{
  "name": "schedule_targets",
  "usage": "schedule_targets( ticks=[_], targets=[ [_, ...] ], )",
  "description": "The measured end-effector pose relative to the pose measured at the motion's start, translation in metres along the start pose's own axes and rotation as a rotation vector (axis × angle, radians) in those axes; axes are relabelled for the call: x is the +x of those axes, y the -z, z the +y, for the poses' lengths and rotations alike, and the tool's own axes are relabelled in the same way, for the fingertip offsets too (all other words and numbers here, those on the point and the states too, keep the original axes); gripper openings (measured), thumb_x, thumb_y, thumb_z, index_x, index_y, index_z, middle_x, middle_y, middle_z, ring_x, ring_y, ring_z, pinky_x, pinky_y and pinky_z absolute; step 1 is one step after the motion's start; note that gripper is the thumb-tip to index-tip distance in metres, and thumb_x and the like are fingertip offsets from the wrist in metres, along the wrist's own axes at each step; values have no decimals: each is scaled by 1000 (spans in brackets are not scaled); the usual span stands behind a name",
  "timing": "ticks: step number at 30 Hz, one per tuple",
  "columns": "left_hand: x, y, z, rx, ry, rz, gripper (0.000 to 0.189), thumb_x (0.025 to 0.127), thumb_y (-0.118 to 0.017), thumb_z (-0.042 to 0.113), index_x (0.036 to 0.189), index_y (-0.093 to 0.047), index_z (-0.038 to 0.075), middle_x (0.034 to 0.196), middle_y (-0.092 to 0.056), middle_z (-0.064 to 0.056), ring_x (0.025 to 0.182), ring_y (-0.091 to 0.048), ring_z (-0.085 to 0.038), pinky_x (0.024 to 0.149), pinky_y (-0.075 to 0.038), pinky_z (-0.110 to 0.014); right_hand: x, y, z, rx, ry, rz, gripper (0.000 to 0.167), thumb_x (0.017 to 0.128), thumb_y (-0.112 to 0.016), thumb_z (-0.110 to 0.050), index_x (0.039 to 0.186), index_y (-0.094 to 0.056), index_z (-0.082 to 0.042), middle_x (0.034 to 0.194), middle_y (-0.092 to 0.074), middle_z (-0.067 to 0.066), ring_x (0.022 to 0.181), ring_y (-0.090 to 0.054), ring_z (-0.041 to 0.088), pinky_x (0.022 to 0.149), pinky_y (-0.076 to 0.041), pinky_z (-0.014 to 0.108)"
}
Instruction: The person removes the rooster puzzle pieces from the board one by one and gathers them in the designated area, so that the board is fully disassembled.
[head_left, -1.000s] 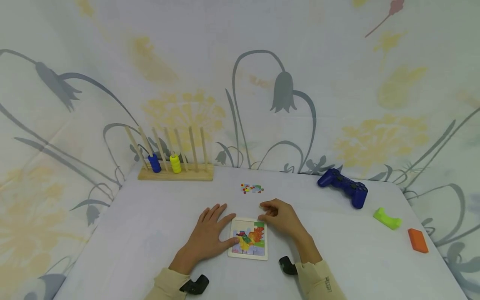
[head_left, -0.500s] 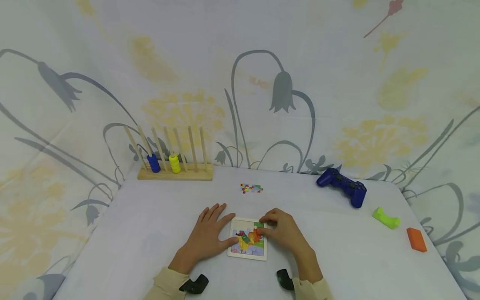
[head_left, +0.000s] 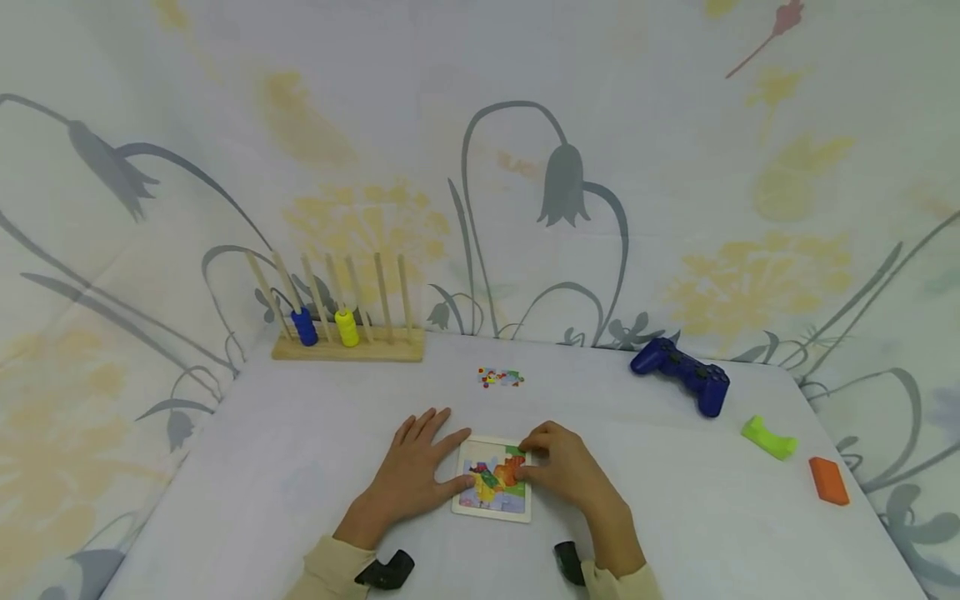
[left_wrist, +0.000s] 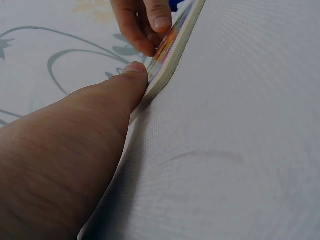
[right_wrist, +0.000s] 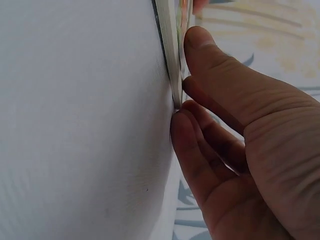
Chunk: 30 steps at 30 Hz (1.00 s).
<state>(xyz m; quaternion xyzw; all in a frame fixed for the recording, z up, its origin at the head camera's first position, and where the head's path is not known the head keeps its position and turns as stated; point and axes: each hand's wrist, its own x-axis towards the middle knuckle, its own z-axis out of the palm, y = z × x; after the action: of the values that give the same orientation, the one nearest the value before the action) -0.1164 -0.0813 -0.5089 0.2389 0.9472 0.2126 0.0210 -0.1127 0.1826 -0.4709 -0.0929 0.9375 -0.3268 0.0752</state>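
A small jigsaw puzzle (head_left: 491,500) in a pale frame lies flat between the hands, its colourful picture blank at the upper left. My left hand (head_left: 408,475) rests spread along the frame's left side, with the thumb on the picture. My right hand (head_left: 566,467) has curled fingers at the upper right corner and its thumb over the picture's right part. In the right wrist view, the right fingers (right_wrist: 186,131) touch the frame's corner (right_wrist: 172,75); no separate piece shows between them. The left wrist view shows the left thumb (left_wrist: 127,82) against the frame's edge.
Loose puzzle pieces (head_left: 500,377) lie behind the frame. At the back left stands a wooden peg rack (head_left: 348,350) with blue and yellow beads. A blue game controller (head_left: 681,375), a green block (head_left: 768,437) and an orange block (head_left: 828,481) sit on the right.
My right hand has moved from beside the frame onto the puzzle's upper right corner, its thumb now over the picture. The left hand has stayed in place.
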Motion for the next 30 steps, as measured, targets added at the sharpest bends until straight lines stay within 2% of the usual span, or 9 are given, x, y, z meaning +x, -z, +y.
schedule_targets(
  ticks=[11,21,30],
  targets=[
    [-1,-1,-2,6,-10,16,71,90,-60,70,149,-53,30,165,-36,-9,155,-28,-35,124,-22,-60,3,0,-12,-32,-50,-38,34,75,-92,-22,100,-75,-8,98,-60,-1,85,-51,12,78,-49,31],
    [-1,0,-1,-4,-11,14,71,90,-61,69,149,-54,30,165,-37,-9,155,-28,-35,124,-22,-60,6,2,-13,-18,-59,-76,34,76,-91,-20,98,-69,-8,95,-54,1,86,-49,14,75,-45,30],
    [-1,-1,-1,-2,-14,15,71,90,-62,68,149,-54,29,164,-37,-9,155,-28,-35,124,-22,-61,6,1,-8,48,-62,-78,37,75,-92,-18,98,-64,-10,88,-55,0,82,-49,14,71,-43,27]
  ],
)
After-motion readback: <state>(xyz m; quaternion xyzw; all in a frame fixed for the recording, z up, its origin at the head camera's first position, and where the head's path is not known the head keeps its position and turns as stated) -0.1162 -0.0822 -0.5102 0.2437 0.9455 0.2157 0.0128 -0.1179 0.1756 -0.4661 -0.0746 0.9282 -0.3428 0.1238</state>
